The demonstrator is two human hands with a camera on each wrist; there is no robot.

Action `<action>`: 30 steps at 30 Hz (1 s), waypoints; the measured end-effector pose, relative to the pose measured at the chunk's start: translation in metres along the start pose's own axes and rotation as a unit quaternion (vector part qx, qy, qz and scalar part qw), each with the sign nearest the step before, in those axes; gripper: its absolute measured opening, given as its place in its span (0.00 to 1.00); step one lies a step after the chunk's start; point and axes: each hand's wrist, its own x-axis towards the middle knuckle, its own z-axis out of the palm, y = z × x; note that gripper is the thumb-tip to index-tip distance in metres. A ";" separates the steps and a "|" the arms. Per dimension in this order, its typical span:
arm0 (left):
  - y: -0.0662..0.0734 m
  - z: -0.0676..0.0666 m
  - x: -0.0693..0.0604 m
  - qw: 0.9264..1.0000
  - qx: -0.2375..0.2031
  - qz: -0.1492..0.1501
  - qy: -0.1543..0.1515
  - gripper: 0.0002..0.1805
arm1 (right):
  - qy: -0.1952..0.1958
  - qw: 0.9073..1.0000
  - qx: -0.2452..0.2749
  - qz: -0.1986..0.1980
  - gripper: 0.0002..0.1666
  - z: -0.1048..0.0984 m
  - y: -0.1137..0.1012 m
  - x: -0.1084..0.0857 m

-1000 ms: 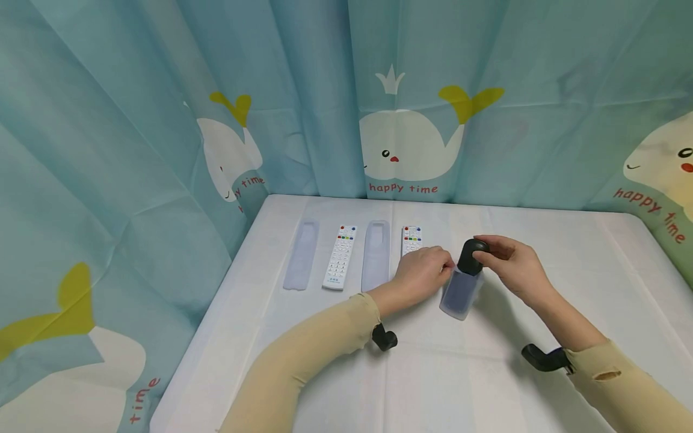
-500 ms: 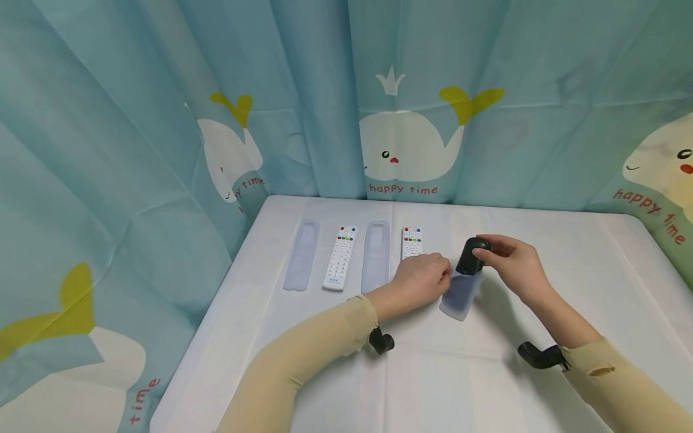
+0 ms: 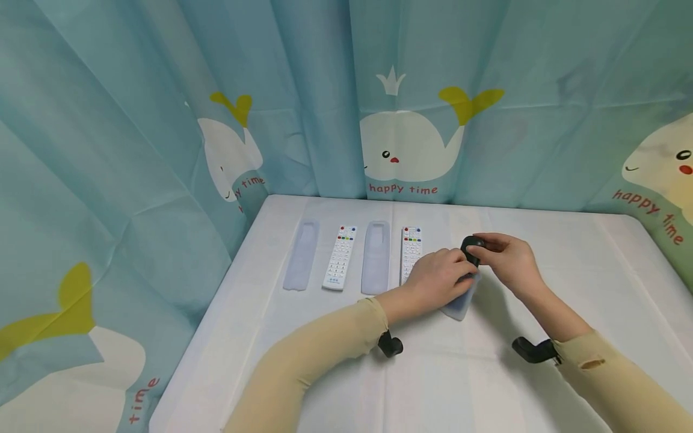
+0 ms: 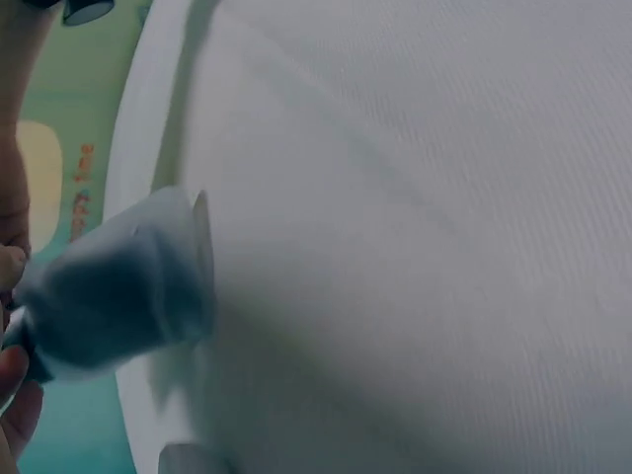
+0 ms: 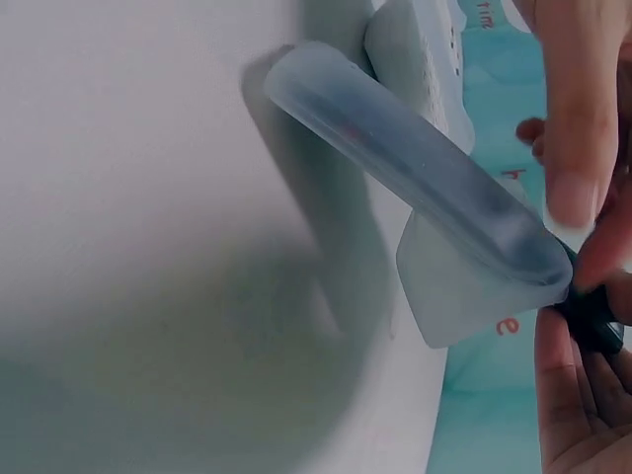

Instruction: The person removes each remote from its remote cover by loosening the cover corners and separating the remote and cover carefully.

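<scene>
A black remote control point(image 3: 473, 243) with a rounded end sticks out of a translucent silicone sleeve point(image 3: 459, 307); its lower part lies inside. The remote is tilted, and its button face is not visible. My right hand point(image 3: 509, 258) pinches the remote's upper end between thumb and fingers. At the sleeve's mouth, my left hand point(image 3: 441, 278) grips the rim around the remote and hides part of both. The right wrist view has the sleeve point(image 5: 415, 178) slanting above the table, with the remote's dark end point(image 5: 592, 321) by the fingers. In the left wrist view the sleeve point(image 4: 128, 286) looks blurred.
Left of my hands lie a white remote point(image 3: 411, 246) partly behind the left hand, an empty translucent sleeve point(image 3: 376, 258), another white remote point(image 3: 339, 258) and a second empty sleeve point(image 3: 301, 255). A whale-print curtain point(image 3: 303, 90) hangs behind the white table point(image 3: 422, 385).
My left hand has moved right and slightly up, from the sleeve's edge onto its mouth. The right hand has shifted a little left with the remote's end. More of the nearest white remote shows.
</scene>
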 end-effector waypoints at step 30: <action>-0.009 0.001 -0.014 0.988 -0.124 -0.084 -0.039 0.10 | -0.013 0.999 -0.002 -0.049 0.29 0.001 0.003 -0.004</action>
